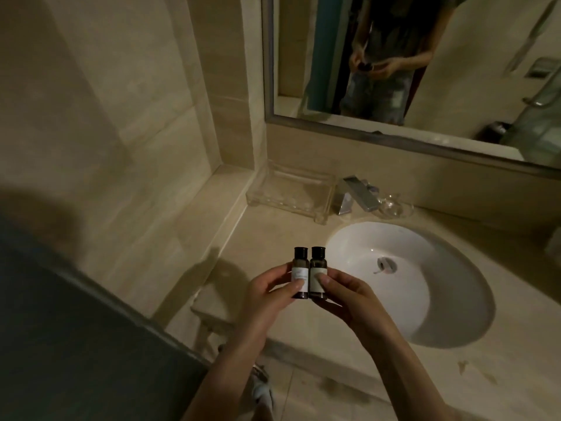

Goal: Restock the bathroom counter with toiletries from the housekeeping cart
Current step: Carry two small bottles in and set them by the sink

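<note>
- Left bottle (88, 264) & right bottle (105, 264): 2 small dark bottles w/ black caps, white labels, upright, side by side, touching.
- Left hand (270, 297) pinches left bottle, thumb on its label; right hand (343, 302) pinches right bottle the same way.
- Caps stick up above the fingertips.
- Below the fingers: beige stone counter (273, 235), dim tiled bathroom.
- Beyond the fingers: 1 clear tray (291, 189), 1 chrome faucet (355, 192), 1 glass dish (396, 205), 1 framed mirror (364, 137).
- To the R of the fingers: 1 white oval sink (455, 299).
</note>
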Demonstrator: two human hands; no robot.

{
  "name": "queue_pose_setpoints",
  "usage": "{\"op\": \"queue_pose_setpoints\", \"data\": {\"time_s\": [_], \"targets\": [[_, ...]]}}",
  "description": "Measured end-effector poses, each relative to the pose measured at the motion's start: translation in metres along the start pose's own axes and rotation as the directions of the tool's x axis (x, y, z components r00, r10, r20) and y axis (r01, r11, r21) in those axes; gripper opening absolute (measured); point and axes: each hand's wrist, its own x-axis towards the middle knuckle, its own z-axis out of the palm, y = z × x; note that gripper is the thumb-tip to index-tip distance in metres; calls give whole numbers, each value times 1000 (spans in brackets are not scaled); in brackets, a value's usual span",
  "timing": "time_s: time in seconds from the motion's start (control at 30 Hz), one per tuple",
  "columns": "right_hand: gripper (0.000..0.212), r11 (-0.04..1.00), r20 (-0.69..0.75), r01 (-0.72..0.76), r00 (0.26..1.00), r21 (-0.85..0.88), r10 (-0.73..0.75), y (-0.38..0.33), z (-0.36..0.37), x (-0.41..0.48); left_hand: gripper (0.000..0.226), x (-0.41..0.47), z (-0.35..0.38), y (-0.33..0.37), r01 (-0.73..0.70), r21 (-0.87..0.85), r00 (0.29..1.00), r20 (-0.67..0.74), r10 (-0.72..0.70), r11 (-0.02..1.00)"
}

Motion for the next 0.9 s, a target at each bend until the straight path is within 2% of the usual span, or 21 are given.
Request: {"op": "queue_pose_setpoints", "data": {"time_s": [0.3, 0.4, 0.47, 0.57, 0.8, 0.9], "targets": [[36, 1000, -17, -5, 1000, -5, 5, -50, 41, 125, 29, 127, -47, 57, -38, 4, 995, 95, 37, 999], [33, 1000, -33, -26, 999, 4, 27, -55, 45, 151, 35, 151, -57, 58, -32, 2, 990, 137, 32, 999], [27, 999, -34, -35, 999, -18, 34, -56, 49, 165, 40, 164, -61, 57, -8, -11, 992, 124, 10, 1000], [23, 998, -39, -56, 998, -43, 55, -60, 51, 183, 29, 181, -64, 56, 18, -32, 997, 76, -15, 999], [21, 997, 0, -50, 999, -56, 50, -72, 49, 214, 33, 202, -62, 64, -14, -27, 999, 42, 15, 1000], [27, 997, 17, -53, 998, -56, 54, -73, 43, 224, 32, 212, -58, 64, -11, -35, 1000, 4, 11, 999]]}}
